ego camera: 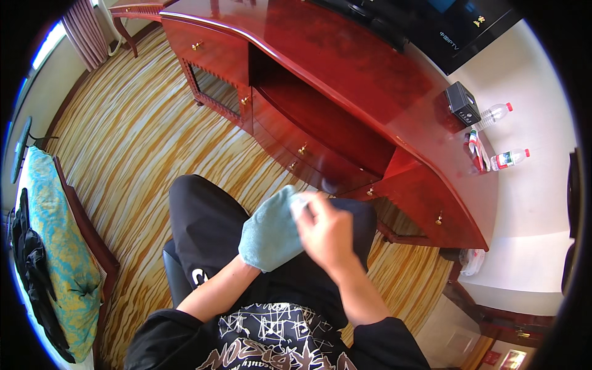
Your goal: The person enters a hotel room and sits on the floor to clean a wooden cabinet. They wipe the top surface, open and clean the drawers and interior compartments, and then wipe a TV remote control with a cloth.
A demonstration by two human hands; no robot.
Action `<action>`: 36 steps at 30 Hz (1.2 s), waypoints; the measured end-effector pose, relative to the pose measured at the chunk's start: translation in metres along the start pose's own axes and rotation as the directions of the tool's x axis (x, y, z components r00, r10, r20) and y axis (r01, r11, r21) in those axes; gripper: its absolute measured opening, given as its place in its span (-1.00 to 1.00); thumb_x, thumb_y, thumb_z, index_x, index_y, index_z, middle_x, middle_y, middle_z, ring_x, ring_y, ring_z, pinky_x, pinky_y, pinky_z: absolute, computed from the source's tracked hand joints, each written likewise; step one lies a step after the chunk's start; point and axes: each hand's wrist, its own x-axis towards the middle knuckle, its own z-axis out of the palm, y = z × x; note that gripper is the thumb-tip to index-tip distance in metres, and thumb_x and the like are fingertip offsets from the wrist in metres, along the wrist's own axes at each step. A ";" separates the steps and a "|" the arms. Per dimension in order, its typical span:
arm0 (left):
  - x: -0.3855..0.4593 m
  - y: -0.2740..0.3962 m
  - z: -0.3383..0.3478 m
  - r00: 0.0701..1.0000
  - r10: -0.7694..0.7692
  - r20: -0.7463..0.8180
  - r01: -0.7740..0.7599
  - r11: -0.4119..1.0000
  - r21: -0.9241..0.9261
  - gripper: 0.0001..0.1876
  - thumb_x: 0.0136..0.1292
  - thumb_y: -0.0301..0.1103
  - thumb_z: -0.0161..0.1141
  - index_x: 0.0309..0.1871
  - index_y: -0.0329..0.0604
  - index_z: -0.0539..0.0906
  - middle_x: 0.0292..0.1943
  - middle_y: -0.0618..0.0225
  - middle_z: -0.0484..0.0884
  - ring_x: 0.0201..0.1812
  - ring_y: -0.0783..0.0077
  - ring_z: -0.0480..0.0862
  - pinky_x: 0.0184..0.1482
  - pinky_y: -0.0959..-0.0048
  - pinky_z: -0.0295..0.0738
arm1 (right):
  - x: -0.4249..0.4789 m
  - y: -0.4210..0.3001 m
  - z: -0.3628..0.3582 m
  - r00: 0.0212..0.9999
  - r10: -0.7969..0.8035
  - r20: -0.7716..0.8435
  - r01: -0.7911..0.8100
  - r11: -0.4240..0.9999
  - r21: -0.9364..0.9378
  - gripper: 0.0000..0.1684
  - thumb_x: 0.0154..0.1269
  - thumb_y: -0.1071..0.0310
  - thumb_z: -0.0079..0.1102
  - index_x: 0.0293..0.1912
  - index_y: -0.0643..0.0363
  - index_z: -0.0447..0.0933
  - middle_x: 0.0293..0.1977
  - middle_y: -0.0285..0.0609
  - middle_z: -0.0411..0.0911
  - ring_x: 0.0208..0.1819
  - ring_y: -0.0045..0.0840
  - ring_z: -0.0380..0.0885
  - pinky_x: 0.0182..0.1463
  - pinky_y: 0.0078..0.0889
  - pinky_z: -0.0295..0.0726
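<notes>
A pale teal fabric sleeve (pixel 273 231), like a sock or a mitt, covers my left hand down to the wrist. It hides the fingers, so their pose does not show. My right hand (pixel 323 229) is at the upper right side of this fabric, thumb and fingers pinched together. Between those fingertips is a small whitish thing (pixel 300 203), too blurred to name, close against the fabric. Both hands are above my lap, over black trousers (pixel 203 222).
Ahead curves a glossy red-brown wooden cabinet (pixel 323 106) with brass knobs. On its top are a black box (pixel 462 104), a plastic bottle (pixel 495 115), another bottle (pixel 508 159) and a television (pixel 458 32). A bed (pixel 69 259) with dark clothing (pixel 34 263) stands left, on striped carpet (pixel 138 162).
</notes>
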 end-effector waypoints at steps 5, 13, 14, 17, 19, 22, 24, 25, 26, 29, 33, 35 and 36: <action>0.010 0.002 -0.009 0.981 -0.143 0.128 0.181 0.463 -0.867 -0.26 0.57 0.13 0.04 0.64 -0.06 0.20 0.59 -0.08 0.26 0.47 -0.04 0.44 0.47 0.00 0.44 | -0.038 -0.056 0.014 0.926 -0.311 0.216 0.282 0.947 0.154 -0.54 0.36 0.22 0.38 0.14 0.30 0.60 0.04 0.00 0.67 -0.07 -0.26 0.73 -0.01 -0.28 0.72; 0.040 0.050 -0.051 0.999 -0.041 -0.009 0.011 0.469 -0.883 -0.23 0.53 0.27 0.02 0.60 -0.01 0.29 0.57 -0.20 0.25 0.44 -0.19 0.47 0.41 -0.14 0.46 | 0.023 -0.037 -0.031 0.973 -0.131 0.192 0.050 0.925 0.377 -0.83 0.31 0.62 0.33 -0.10 0.34 0.69 0.01 0.03 0.71 -0.20 -0.47 0.76 -0.27 -0.53 0.73; 0.047 0.064 -0.060 0.998 -0.063 -0.021 0.009 0.451 -0.893 -0.23 0.53 0.31 0.00 0.58 -0.02 0.31 0.55 -0.22 0.28 0.42 -0.21 0.49 0.38 -0.18 0.49 | 0.036 -0.030 -0.033 0.973 -0.124 0.192 0.045 0.927 0.371 -0.84 0.32 0.63 0.32 -0.10 0.35 0.69 -0.01 0.04 0.71 -0.21 -0.48 0.76 -0.28 -0.57 0.71; 0.072 0.091 -0.090 0.997 -0.070 -0.038 -0.007 0.404 -0.915 -0.19 0.54 0.35 -0.08 0.55 -0.15 0.33 0.48 -0.24 0.40 0.32 -0.26 0.59 0.31 -0.21 0.55 | 0.080 -0.008 -0.033 0.993 -0.094 0.074 0.071 0.959 0.274 -0.86 0.40 0.60 0.23 -0.09 0.40 0.65 -0.08 0.00 0.71 -0.25 -0.51 0.74 -0.23 -0.61 0.67; 0.094 0.098 -0.123 0.996 -0.041 -0.080 -0.051 0.473 -0.880 -0.19 0.58 0.33 -0.17 0.55 -0.21 0.32 0.50 -0.17 0.40 0.34 -0.19 0.59 0.36 -0.14 0.53 | 0.118 0.009 -0.028 0.986 -0.096 -0.135 0.113 0.986 0.121 -0.91 0.32 0.62 0.29 -0.17 0.33 0.63 -0.12 -0.01 0.74 -0.24 -0.46 0.72 -0.21 -0.56 0.65; 0.147 0.097 -0.163 0.977 -0.030 -0.213 -0.202 0.203 -0.958 -0.17 0.58 0.27 -0.12 0.52 -0.40 0.28 0.42 -0.14 0.46 0.33 -0.07 0.59 0.42 0.03 0.48 | 0.195 0.034 -0.024 0.913 -0.308 -0.266 0.228 0.929 -0.292 -0.79 0.34 0.52 0.31 -0.04 0.31 0.63 0.03 0.03 0.68 0.02 -0.22 0.65 0.09 -0.25 0.64; 0.182 0.090 -0.203 0.973 0.103 -0.206 -0.229 0.362 -0.903 -0.04 0.48 0.39 -0.04 0.48 -0.47 0.30 0.36 -0.18 0.45 0.27 -0.04 0.57 0.39 -0.04 0.44 | 0.247 0.050 -0.021 0.929 -0.341 -0.145 0.207 0.803 -0.558 -0.54 0.42 0.34 0.30 0.23 0.29 0.54 0.30 0.09 0.51 0.30 -0.09 0.51 0.35 -0.05 0.51; 0.199 0.090 -0.215 0.962 0.062 -0.267 -0.272 0.343 -0.899 -0.08 0.51 0.35 -0.04 0.50 -0.46 0.29 0.36 -0.23 0.43 0.29 -0.07 0.55 0.39 -0.06 0.44 | 0.267 0.060 -0.016 0.955 -0.275 -0.110 0.163 0.797 -0.581 -0.43 0.45 0.25 0.26 0.35 0.26 0.44 0.39 0.10 0.40 0.41 -0.04 0.37 0.46 0.02 0.37; 0.222 0.094 -0.225 0.945 0.026 -0.327 -0.318 0.324 -0.891 -0.12 0.54 0.30 -0.04 0.51 -0.45 0.28 0.37 -0.28 0.41 0.31 -0.10 0.54 0.39 -0.08 0.44 | 0.287 0.069 -0.010 0.974 -0.214 -0.076 0.125 0.785 -0.607 -0.31 0.49 0.16 0.23 0.47 0.23 0.33 0.48 0.11 0.29 0.53 0.00 0.23 0.57 0.09 0.23; 0.284 0.091 -0.248 0.910 0.068 -0.409 -0.413 0.254 -0.875 -0.25 0.59 0.10 0.04 0.58 -0.30 0.21 0.46 -0.08 0.35 0.41 -0.09 0.46 0.47 -0.01 0.41 | 0.310 0.089 0.004 0.998 0.046 0.051 -0.009 0.820 -0.573 -0.15 0.58 -0.01 0.03 0.63 0.19 0.05 0.63 0.13 0.02 0.67 0.05 -0.08 0.68 0.14 -0.10; 0.362 0.097 -0.250 0.719 0.271 -0.640 -0.650 0.587 -0.483 -0.29 0.64 0.04 -0.07 0.65 -0.18 0.10 0.59 0.23 0.15 0.54 0.12 0.19 0.57 0.16 0.09 | 0.312 0.090 0.001 0.985 0.114 0.129 -0.029 0.850 -0.526 -0.08 0.61 -0.18 -0.20 0.64 0.30 -0.01 0.66 0.13 -0.06 0.69 0.03 -0.14 0.68 0.11 -0.17; 0.400 0.098 -0.249 0.573 0.458 -0.679 -0.677 0.732 -0.078 -0.30 0.69 0.03 -0.22 0.68 -0.22 0.00 0.67 0.22 -0.05 0.64 0.18 -0.07 0.63 0.20 -0.18 | 0.314 0.090 0.003 0.980 0.128 0.152 -0.033 0.859 -0.511 -0.01 0.58 -0.25 -0.21 0.63 0.32 -0.02 0.65 0.17 -0.07 0.69 0.06 -0.15 0.68 0.13 -0.19; 0.420 0.104 -0.250 0.499 0.564 -0.658 -0.655 0.742 0.139 -0.30 0.71 0.03 -0.29 0.69 -0.24 -0.05 0.71 0.21 -0.15 0.68 0.22 -0.21 0.66 0.21 -0.31 | 0.319 0.088 0.005 0.979 0.129 0.160 -0.032 0.863 -0.505 0.02 0.57 -0.28 -0.21 0.63 0.33 -0.03 0.65 0.18 -0.08 0.69 0.07 -0.15 0.68 0.14 -0.19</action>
